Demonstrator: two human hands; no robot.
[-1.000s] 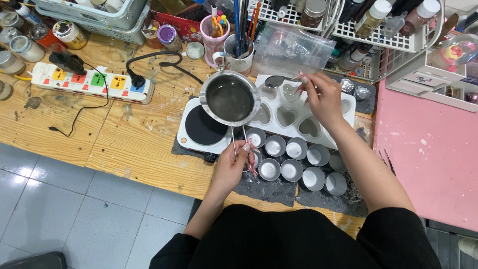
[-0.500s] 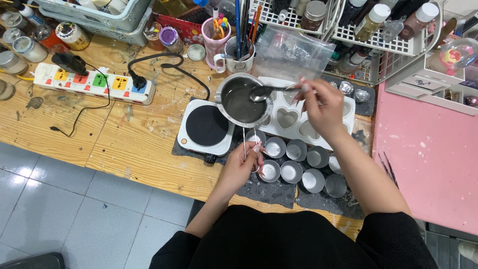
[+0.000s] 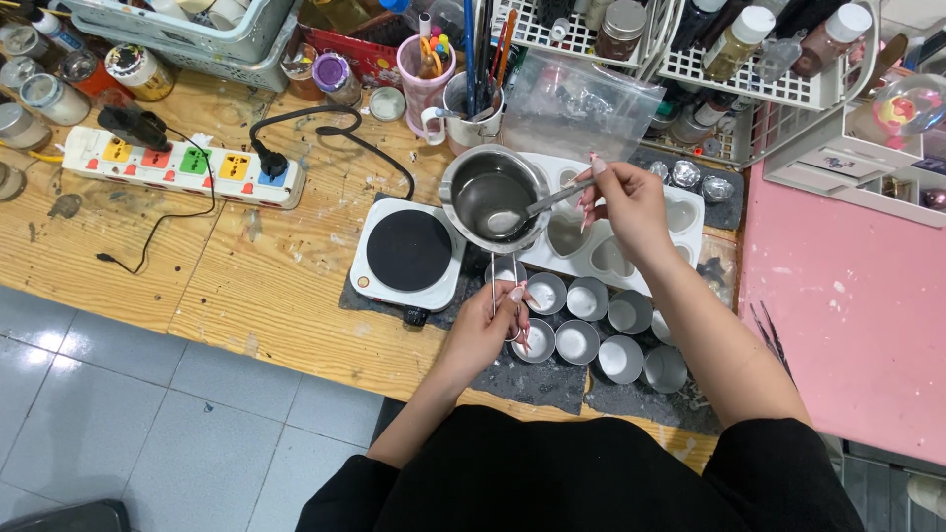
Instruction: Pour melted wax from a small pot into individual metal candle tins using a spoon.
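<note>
My left hand (image 3: 488,330) grips the thin wire handle of a small steel pot (image 3: 493,197), holding it up over the edge of a white hot plate (image 3: 406,253) and a white mould tray (image 3: 631,251) with heart-shaped hollows. Dark liquid lies in the pot. A metal spoon (image 3: 537,207) is pinched in my right hand (image 3: 631,202), with its bowl down inside the pot. Just in front of the tray, several small round metal cups (image 3: 601,330) stand on a dark mat.
A white power strip (image 3: 182,167) with coloured sockets and a black cable lies on the wooden table at the left. Jars, cups of brushes, a clear plastic bag (image 3: 581,108) and wire racks of bottles crowd the back. A pink surface (image 3: 847,325) borders the right.
The pot has shifted right, off the hot plate and toward the mould tray. My right hand has brought the spoon into the pot.
</note>
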